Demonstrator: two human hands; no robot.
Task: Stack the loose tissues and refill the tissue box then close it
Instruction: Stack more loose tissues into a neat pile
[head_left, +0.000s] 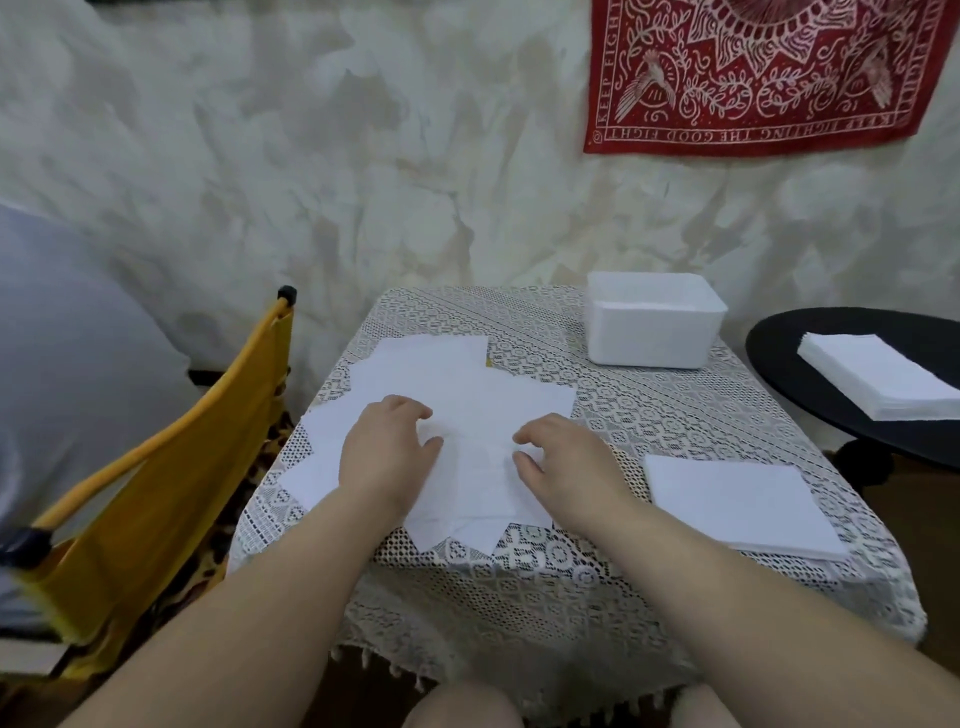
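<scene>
Several loose white tissues (447, 384) lie spread and overlapping on the left half of the lace-covered table (613, 410). My left hand (387, 447) and my right hand (563, 457) both rest on this pile with curled fingers, their fingertips pressing the top tissue between them. A neat stack of tissues (737, 501) sits on the table to the right of my right hand. The white tissue box (652, 319) stands at the far right corner of the table, with no lid on it.
A black round side table (789, 353) on the right carries another stack of white tissues (878, 382). A yellow folding chair (166, 478) stands left of the table. A textured wall with a red cloth hanging (753, 73) is behind.
</scene>
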